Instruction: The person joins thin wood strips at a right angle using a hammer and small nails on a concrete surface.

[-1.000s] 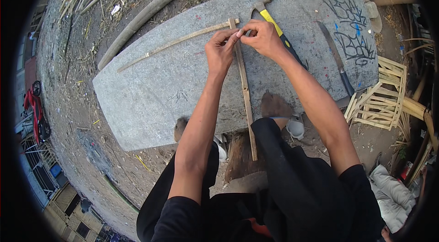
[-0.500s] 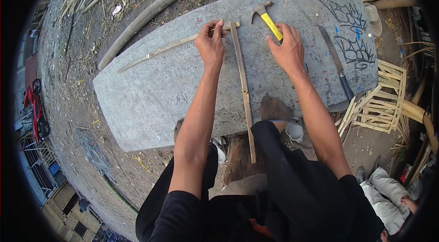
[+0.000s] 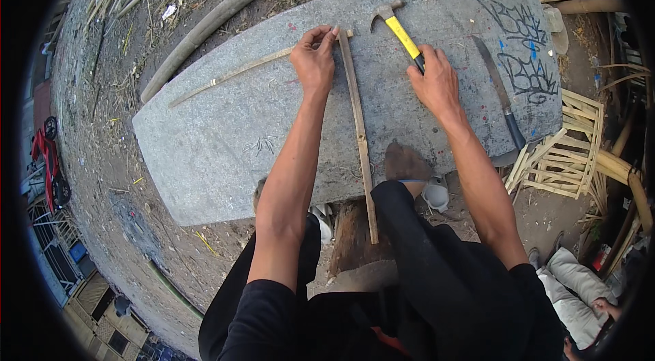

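On a grey slab (image 3: 198, 149) two bamboo strips meet at the far middle. One strip (image 3: 235, 74) runs off to the left, and the other strip (image 3: 358, 115) comes toward me, its near end past the slab's edge. My left hand (image 3: 314, 64) is pinched at their crossing; whatever sits between thumb and finger is too small to make out. A claw hammer (image 3: 401, 33) with a yellow and black handle is in my right hand (image 3: 437, 81), gripped near the black end, head pointing away. Several nails (image 3: 260, 145) lie on the slab left of my left forearm.
A long knife (image 3: 498, 81) with a dark handle lies on the slab's right side. Beyond that edge is a slatted bamboo frame (image 3: 563, 149). A white cup (image 3: 435, 196) stands by my foot (image 3: 407, 162). Bamboo poles (image 3: 205, 30) lie along the far side.
My left fingertips have shifted right to the crossing of the strips. My right hand has slid back along the handle and closed round its black end.
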`<act>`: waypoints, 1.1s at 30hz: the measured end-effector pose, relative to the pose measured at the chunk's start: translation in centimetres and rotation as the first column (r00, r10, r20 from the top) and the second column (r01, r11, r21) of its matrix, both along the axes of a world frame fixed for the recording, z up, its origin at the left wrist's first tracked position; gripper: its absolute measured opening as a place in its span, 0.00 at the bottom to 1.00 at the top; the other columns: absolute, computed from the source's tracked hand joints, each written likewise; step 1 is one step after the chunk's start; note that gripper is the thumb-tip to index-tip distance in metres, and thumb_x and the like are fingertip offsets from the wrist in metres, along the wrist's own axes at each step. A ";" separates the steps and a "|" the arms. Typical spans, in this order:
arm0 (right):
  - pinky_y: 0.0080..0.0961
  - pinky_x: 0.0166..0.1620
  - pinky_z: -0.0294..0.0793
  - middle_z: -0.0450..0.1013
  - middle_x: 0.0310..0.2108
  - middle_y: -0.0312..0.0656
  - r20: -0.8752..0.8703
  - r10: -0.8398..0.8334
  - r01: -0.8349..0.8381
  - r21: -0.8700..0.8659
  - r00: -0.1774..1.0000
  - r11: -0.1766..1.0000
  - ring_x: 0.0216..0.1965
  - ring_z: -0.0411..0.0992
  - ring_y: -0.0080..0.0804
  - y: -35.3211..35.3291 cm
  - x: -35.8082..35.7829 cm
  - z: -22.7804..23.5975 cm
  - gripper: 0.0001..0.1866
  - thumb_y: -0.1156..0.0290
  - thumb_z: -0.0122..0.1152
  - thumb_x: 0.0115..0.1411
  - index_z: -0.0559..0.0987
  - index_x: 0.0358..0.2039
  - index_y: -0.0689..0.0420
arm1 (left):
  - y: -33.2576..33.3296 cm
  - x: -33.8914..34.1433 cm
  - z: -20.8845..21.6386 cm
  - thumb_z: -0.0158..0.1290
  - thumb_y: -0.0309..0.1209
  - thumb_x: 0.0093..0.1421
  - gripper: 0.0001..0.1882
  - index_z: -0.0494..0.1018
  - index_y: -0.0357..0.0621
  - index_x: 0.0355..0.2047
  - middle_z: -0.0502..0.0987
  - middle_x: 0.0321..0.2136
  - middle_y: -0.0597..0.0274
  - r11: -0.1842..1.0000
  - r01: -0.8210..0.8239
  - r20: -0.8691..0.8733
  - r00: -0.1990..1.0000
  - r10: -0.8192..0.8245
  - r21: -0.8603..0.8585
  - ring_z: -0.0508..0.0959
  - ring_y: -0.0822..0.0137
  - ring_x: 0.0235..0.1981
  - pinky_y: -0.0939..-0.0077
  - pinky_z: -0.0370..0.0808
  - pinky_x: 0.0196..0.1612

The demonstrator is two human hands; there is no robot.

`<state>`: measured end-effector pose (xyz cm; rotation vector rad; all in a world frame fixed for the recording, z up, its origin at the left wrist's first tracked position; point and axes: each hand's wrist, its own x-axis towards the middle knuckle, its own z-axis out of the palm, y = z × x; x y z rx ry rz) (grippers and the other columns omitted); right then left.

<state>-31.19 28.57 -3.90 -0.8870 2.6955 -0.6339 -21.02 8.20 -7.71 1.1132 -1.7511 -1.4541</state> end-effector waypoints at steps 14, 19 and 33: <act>0.34 0.36 0.72 0.76 0.32 0.46 0.385 -0.125 0.253 -0.305 0.914 0.918 0.33 0.74 0.37 1.9 1.4 0.3 0.18 0.65 0.66 0.58 0.79 0.44 0.63 | 0.2 -0.5 -2.0 0.63 0.44 0.59 0.12 0.85 0.52 0.34 0.79 0.44 0.68 0.991 -0.004 0.181 0.983 0.029 -0.136 0.71 0.62 0.52 0.42 0.46 0.62; 0.33 0.33 0.70 0.76 0.30 0.42 0.391 -0.126 0.249 -0.283 0.912 0.926 0.29 0.73 0.33 2.4 1.7 -0.6 0.17 0.65 0.65 0.59 0.79 0.44 0.62 | 0.6 -0.3 -1.7 0.63 0.44 0.59 0.12 0.85 0.53 0.34 0.79 0.43 0.69 0.960 0.035 0.238 0.971 0.033 -0.279 0.73 0.63 0.48 0.46 0.49 0.60; 0.29 0.29 0.69 0.74 0.28 0.38 0.430 -0.145 0.295 -0.307 0.891 0.905 0.27 0.72 0.26 2.8 2.3 -1.5 0.13 0.67 0.65 0.59 0.81 0.42 0.59 | 0.4 -0.3 -2.2 0.64 0.42 0.58 0.10 0.84 0.51 0.32 0.79 0.40 0.71 0.925 0.025 0.151 0.988 0.035 -0.378 0.77 0.71 0.35 0.62 0.53 0.54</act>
